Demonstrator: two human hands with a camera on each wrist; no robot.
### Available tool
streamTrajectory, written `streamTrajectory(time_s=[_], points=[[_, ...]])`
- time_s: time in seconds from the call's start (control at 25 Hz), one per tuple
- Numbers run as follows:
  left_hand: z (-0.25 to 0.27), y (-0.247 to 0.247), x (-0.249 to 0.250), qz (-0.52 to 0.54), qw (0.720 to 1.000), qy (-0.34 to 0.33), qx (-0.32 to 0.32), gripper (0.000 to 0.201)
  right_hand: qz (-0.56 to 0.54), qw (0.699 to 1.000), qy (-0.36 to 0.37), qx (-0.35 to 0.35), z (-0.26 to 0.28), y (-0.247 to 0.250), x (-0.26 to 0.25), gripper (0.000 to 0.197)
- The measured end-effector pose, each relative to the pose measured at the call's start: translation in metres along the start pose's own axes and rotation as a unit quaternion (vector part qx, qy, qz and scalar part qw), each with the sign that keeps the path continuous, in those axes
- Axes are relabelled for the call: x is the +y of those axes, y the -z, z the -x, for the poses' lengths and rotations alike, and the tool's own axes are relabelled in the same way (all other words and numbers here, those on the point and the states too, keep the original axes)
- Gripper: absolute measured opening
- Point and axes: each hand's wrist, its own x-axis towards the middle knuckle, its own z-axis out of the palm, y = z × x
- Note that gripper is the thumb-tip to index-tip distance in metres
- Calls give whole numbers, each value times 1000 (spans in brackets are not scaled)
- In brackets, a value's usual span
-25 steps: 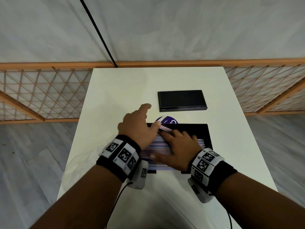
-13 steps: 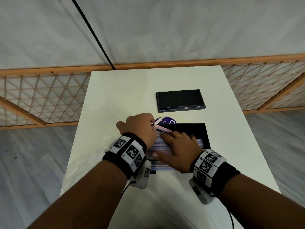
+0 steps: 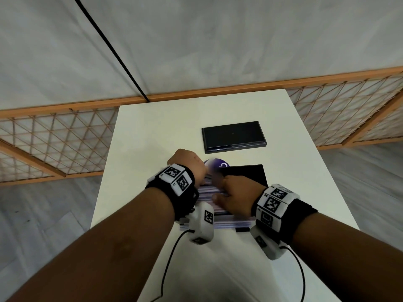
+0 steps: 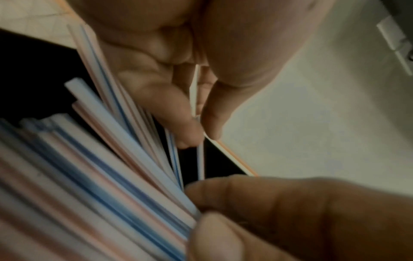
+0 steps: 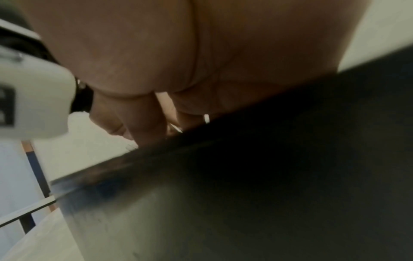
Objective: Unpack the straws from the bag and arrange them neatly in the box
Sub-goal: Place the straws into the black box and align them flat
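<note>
There are two hands: the left hand (image 3: 188, 163) and the right hand (image 3: 236, 196). There are two black flat boxes, an open black box (image 3: 250, 173) and a shut black box (image 3: 233, 136). The thin striped plastic straws (image 3: 209, 190) are too many to count. One white table (image 3: 152, 131).

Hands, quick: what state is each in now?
Left hand: fingers curled, pinching thin striped plastic straws.
Right hand: lies on the straws in the black box; grip cannot be told.

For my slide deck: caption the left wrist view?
Left hand pinches a straw beside the striped straws.
</note>
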Motion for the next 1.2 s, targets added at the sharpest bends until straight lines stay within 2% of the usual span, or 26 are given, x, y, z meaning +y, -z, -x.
streamTrajectory(time_s=[0.12,0.28,0.36,0.44,0.56,0.64,0.72,0.76,0.84,0.92,1.0,1.08,1.2], points=[[-1,7,0,28,1000,-3,6,9,-41,998,-15,37,4,4,0,23],[17,29,-10,28,999,-20,3,12,-39,993,-35,105,11,20,-3,29],[32,42,-17,28,999,-38,3,12,-29,993,-30,114,12,26,-8,31],[42,54,-27,47,998,-36,-4,9,-8,996,-18,89,7,26,-15,34],[49,66,-46,81,996,-20,-15,5,11,998,-9,57,0,16,-22,24],[47,71,-59,118,993,3,-15,6,-8,996,9,88,-2,14,-28,16],[44,72,-69,143,989,21,-22,8,-1,993,19,120,-3,12,-31,28],[44,72,-74,149,988,27,-32,8,26,993,14,111,-5,11,-32,33],[45,70,-79,140,988,28,-53,6,91,994,-12,61,-9,7,-33,31],[44,65,-80,87,995,-3,-40,6,118,992,-32,22,-9,4,-31,32],[42,61,-77,44,998,-33,18,11,122,991,-48,33,-6,0,-27,44],[40,57,-66,99,992,-28,68,12,113,990,-72,40,-2,-3,-23,71],[36,36,-41,276,960,38,14,9,86,992,-86,-18,2,-8,-19,109]])
